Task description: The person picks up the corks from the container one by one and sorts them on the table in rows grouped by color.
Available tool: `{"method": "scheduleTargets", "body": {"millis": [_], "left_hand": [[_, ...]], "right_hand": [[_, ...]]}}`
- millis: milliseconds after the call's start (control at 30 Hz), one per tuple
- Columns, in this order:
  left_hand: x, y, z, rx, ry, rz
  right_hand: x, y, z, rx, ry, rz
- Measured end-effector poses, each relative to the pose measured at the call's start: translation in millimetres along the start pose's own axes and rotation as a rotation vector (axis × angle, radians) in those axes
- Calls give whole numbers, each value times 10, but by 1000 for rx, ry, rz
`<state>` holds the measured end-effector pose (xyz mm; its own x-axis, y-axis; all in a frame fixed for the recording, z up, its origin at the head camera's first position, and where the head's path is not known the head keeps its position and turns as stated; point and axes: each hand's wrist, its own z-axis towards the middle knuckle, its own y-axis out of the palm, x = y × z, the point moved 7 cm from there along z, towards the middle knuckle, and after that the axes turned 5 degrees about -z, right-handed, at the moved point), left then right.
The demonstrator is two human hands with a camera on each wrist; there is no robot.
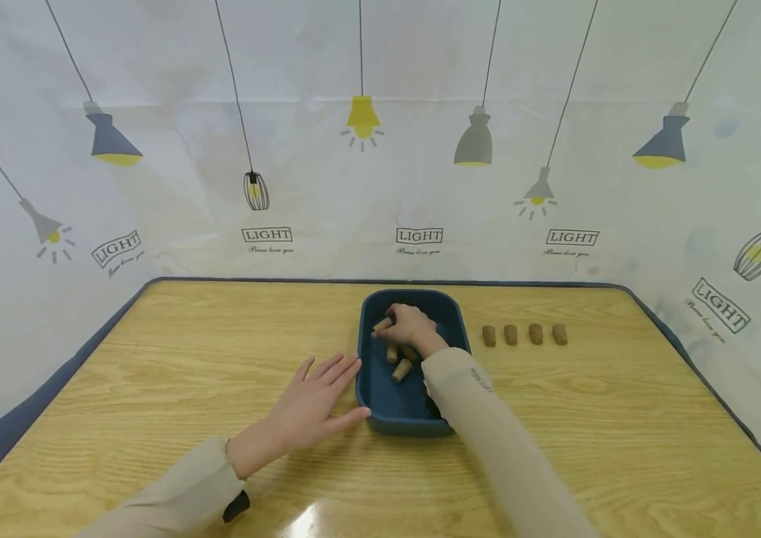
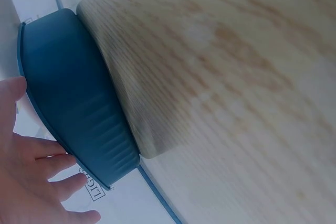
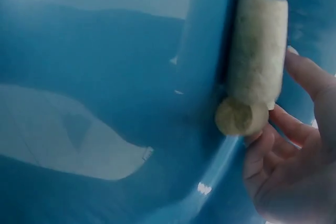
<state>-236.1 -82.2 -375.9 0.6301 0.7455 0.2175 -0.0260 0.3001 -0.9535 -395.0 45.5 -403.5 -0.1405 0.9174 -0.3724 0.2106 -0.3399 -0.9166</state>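
Note:
A dark blue rectangular bin (image 1: pixel 414 427) stands on the table, with several brown corks lying inside, one cork (image 1: pixel 402 370) nearest the front. My right hand (image 1: pixel 414 329) reaches into its far part, thumb and fingers at a cork (image 1: pixel 383 325) by the left wall. In the right wrist view, the curled fingers of the right hand (image 3: pixel 294 166) meet a cork (image 3: pixel 241 116) whose round end faces the camera; a second cork (image 3: pixel 257 51) lies against it. My left hand (image 1: pixel 309 407) is spread flat-fingered, fingertips and thumb against the bin's left rim.
Several corks (image 1: pixel 511 335) stand in a row on the wooden table (image 1: pixel 219 329), right of the bin. Behind the table's far edge hangs a white backdrop (image 1: pixel 313 172) printed with lamps.

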Motion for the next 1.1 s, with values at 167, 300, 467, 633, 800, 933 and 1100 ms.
{"method": "scheduleTargets", "body": {"millis": [167, 300, 467, 633, 800, 933, 1100], "left_hand": [[6, 0, -1, 5, 0, -1], [5, -6, 1, 12, -1, -7], [3, -4, -1, 10, -1, -5], [7, -6, 0, 7, 0, 8], [4, -10, 1, 10, -4, 8], [2, -3, 4, 7, 0, 10], [-4, 0, 4, 9, 1, 8]], "right_hand": [[-10, 27, 1, 32, 10, 41], [0, 25, 24, 51, 12, 22], [-10, 41, 33, 48, 18, -8], [-31, 47, 39, 58, 36, -74], [-39, 37, 51, 69, 53, -86], [-25, 43, 59, 73, 43, -55], [-31, 64, 60, 43, -33, 80]]}}
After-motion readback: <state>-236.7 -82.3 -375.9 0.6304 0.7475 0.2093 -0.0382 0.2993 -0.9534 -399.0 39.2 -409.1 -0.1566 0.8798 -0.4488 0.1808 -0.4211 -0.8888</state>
